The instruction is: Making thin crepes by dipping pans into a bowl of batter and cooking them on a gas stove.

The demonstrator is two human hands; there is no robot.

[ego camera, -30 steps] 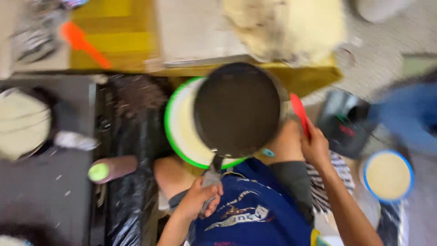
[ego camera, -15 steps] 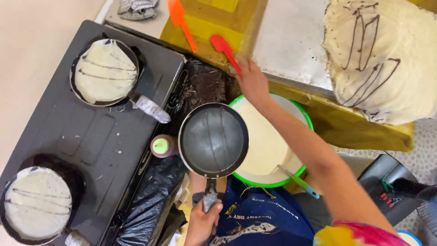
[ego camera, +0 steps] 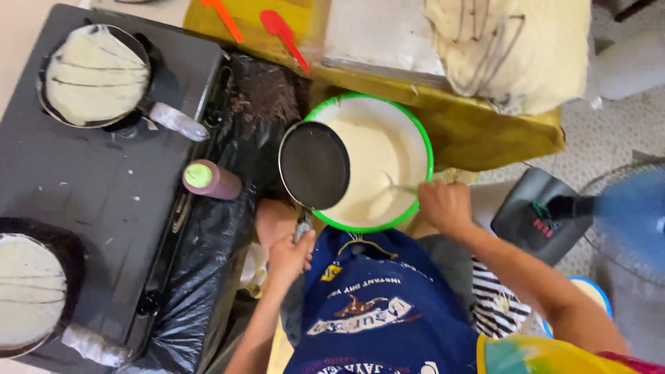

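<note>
Nearest the camera is a blue apron [ego camera: 374, 312] on the person's lap. Just beyond it the left hand [ego camera: 289, 255] is closed in a fist round the handle of a small black frying pan [ego camera: 314, 165], which it holds empty over the left rim of the batter bowl. The right hand [ego camera: 445, 206] is curled shut on the handle of a ladle [ego camera: 382, 202] whose cup dips into the pale batter; the exact finger grip is too blurred to tell. The green-rimmed bowl [ego camera: 424, 138] sits right in front of the person, near the middle of the scene, about half full.

As a judgement, the step in hand is scooping batter for the empty pan. The next move calls for lifting a measured scoop, pouring it into the pan's middle, and tilting the pan at once so the batter runs thin and even without dripping.

To the left, a pink bottle with a green cap [ego camera: 208, 180] stands at the edge of a dark stove [ego camera: 90, 194]. On the stove, a near pan [ego camera: 28, 291] and a far pan [ego camera: 93, 76] each hold a pale crepe. Farther off, two orange-red spatulas [ego camera: 280, 31] lie on a yellow-covered table [ego camera: 485, 131], with a heap of finished crepes [ego camera: 512, 41] at far right.
</note>
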